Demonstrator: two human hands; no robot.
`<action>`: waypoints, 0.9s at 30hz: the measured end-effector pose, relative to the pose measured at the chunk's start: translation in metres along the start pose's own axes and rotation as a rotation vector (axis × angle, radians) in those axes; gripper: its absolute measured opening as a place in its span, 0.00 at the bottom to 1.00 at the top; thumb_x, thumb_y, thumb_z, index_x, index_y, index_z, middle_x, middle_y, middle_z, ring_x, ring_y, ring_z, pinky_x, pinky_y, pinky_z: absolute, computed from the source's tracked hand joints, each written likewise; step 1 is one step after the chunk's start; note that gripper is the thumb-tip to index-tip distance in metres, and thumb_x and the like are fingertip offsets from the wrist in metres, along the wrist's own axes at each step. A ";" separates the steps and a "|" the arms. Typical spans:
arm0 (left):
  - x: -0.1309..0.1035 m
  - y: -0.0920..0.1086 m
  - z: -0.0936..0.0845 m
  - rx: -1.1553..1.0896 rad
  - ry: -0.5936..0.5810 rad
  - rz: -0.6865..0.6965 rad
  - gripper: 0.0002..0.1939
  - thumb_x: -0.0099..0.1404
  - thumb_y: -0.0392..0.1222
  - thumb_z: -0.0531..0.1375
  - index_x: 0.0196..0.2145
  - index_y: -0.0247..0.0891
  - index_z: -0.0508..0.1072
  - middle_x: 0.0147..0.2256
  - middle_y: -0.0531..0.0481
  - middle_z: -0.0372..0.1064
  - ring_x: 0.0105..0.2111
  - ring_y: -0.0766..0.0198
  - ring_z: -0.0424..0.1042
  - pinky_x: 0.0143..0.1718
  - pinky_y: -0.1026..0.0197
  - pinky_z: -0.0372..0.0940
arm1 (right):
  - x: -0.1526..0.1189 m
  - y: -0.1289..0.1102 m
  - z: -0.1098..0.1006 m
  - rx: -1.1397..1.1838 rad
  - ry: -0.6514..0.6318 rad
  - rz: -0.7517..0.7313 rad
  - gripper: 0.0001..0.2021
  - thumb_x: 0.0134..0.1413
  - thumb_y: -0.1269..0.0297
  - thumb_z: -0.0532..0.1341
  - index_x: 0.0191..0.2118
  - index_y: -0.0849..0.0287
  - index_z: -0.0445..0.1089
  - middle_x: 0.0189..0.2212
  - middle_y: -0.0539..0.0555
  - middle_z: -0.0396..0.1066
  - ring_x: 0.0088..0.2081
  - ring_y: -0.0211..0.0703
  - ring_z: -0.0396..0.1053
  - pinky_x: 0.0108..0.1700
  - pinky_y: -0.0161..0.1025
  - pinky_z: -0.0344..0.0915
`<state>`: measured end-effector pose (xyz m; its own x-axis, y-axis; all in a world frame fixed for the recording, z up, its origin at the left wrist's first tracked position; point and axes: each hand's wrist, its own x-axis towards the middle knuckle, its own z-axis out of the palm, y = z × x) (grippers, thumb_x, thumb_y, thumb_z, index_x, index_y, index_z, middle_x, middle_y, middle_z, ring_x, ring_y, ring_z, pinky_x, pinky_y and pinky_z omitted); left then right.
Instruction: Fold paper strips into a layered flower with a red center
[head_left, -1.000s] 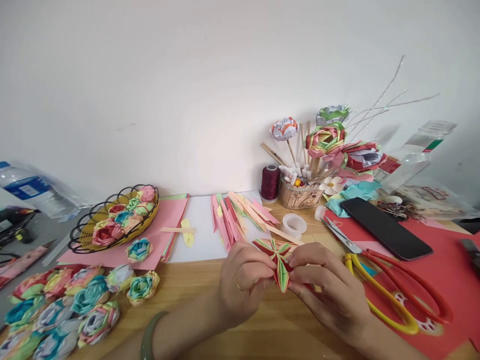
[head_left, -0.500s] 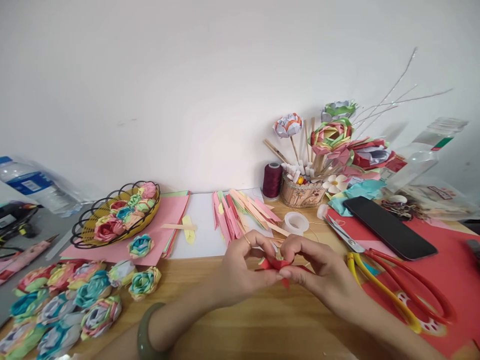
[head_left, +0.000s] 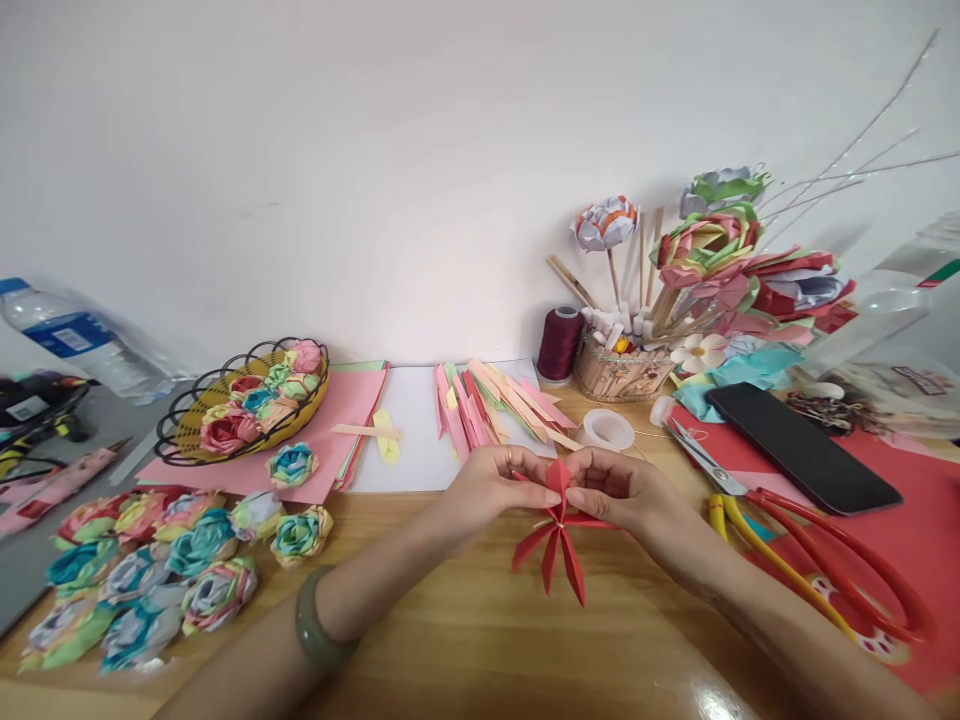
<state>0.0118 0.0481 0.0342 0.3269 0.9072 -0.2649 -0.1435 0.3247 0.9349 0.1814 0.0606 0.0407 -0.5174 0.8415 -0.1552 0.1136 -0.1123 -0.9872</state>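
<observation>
Between both hands is a red folded-paper flower (head_left: 550,560), its narrow pointed petals fanned out around a tied centre. My left hand (head_left: 504,488) pinches it from the left, thumb in front near the centre. On the right side my right hand (head_left: 611,490) grips it the same way, thumb and fingers closed on a petal. The flower is held above the wooden table (head_left: 450,640), several petals pointing down. Just behind the hands lie a bundle of folded paper strips (head_left: 480,410) and a roll of clear tape (head_left: 607,430).
Finished paper flowers (head_left: 202,545) lie at left beside a yellow basket (head_left: 304,425) of more blooms. At right are large scissors (head_left: 731,485), a black phone (head_left: 802,448) and red paper (head_left: 922,520). Dark red thread (head_left: 560,345) stands near a decorated box (head_left: 626,372) with paper flowers.
The red paper, bunched between the fingers before, now shows its petals spread and facing me. Both hands stay on it. The view has shifted slightly, moving the right-hand items rightward.
</observation>
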 end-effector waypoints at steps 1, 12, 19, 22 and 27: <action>0.001 -0.001 -0.001 -0.015 0.021 -0.003 0.10 0.41 0.37 0.66 0.23 0.32 0.71 0.22 0.53 0.68 0.24 0.70 0.66 0.31 0.64 0.59 | 0.001 0.001 -0.001 0.011 -0.007 0.013 0.14 0.40 0.54 0.65 0.28 0.60 0.65 0.26 0.49 0.65 0.30 0.37 0.64 0.33 0.35 0.60; 0.000 -0.004 0.001 -0.117 0.036 0.009 0.10 0.41 0.37 0.67 0.23 0.32 0.71 0.22 0.53 0.69 0.23 0.70 0.66 0.30 0.64 0.60 | 0.003 0.003 -0.002 0.099 -0.077 0.044 0.13 0.38 0.59 0.66 0.29 0.61 0.66 0.27 0.48 0.67 0.31 0.36 0.64 0.36 0.35 0.60; 0.000 0.002 -0.002 -0.045 -0.066 -0.037 0.12 0.39 0.29 0.65 0.26 0.33 0.71 0.24 0.54 0.70 0.25 0.71 0.67 0.32 0.66 0.60 | 0.001 0.003 -0.003 0.133 -0.038 0.082 0.12 0.34 0.61 0.68 0.25 0.62 0.67 0.24 0.47 0.66 0.27 0.34 0.63 0.32 0.34 0.60; 0.000 0.003 -0.005 -0.033 -0.105 -0.071 0.12 0.39 0.28 0.65 0.26 0.33 0.72 0.24 0.54 0.70 0.25 0.71 0.67 0.32 0.66 0.61 | 0.000 0.002 -0.002 0.149 -0.033 0.098 0.12 0.34 0.63 0.69 0.25 0.61 0.68 0.22 0.46 0.66 0.26 0.33 0.63 0.31 0.33 0.59; 0.001 0.002 -0.008 -0.028 -0.156 -0.096 0.09 0.41 0.32 0.65 0.25 0.32 0.74 0.24 0.53 0.70 0.25 0.71 0.67 0.31 0.66 0.60 | 0.000 0.003 -0.002 0.171 -0.026 0.104 0.11 0.35 0.63 0.68 0.26 0.62 0.68 0.23 0.46 0.68 0.26 0.32 0.64 0.32 0.32 0.60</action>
<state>0.0045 0.0520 0.0341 0.4807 0.8201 -0.3105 -0.1301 0.4169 0.8996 0.1831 0.0614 0.0375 -0.5322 0.8072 -0.2551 0.0229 -0.2875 -0.9575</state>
